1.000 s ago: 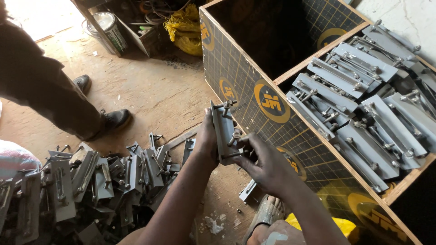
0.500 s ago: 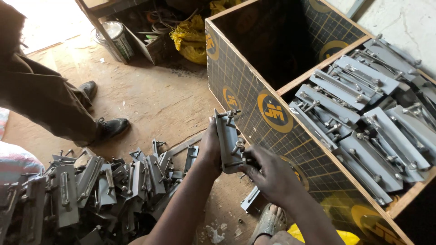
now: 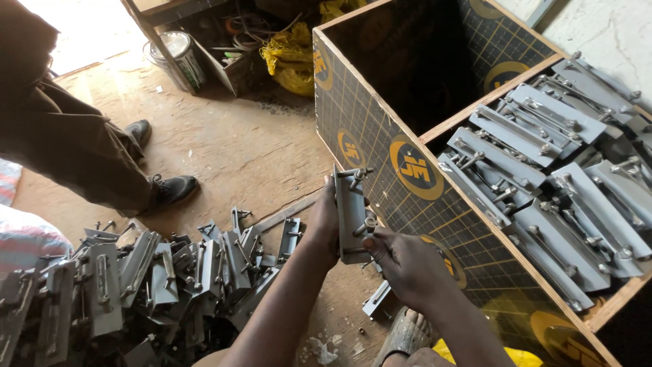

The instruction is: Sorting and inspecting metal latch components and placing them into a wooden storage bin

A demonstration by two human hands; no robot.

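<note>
Bare dirt floor point(image 3: 258, 149) spreads out beyond my hands, and to their right stands a big plywood crate point(image 3: 380, 136), its far compartment dark and empty, its near one stacked with grey metal plates point(image 3: 543, 183) bristling with bolts. To the left of my hands a loose heap of the same plates point(image 3: 149, 278) lies on the ground, and past it another person's trouser leg and black shoe point(image 3: 170, 190) stand well apart from me. Between the heap and the crate wall I hold one grey metal plate point(image 3: 352, 217) upright. My left hand point(image 3: 324, 221) is wrapped around its long edge, gripping firmly; my right hand point(image 3: 401, 265) pinches a bolt point(image 3: 370, 224) at its lower face between thumb and fingertips. I judge the piece heavy for its size, rigid, not fragile, with hard corners and protruding studs, so the flat long edges are the safest hold. Room is tight on the right, where the crate's wall stands just beside the plate; leftward and upward the space is open.
</note>
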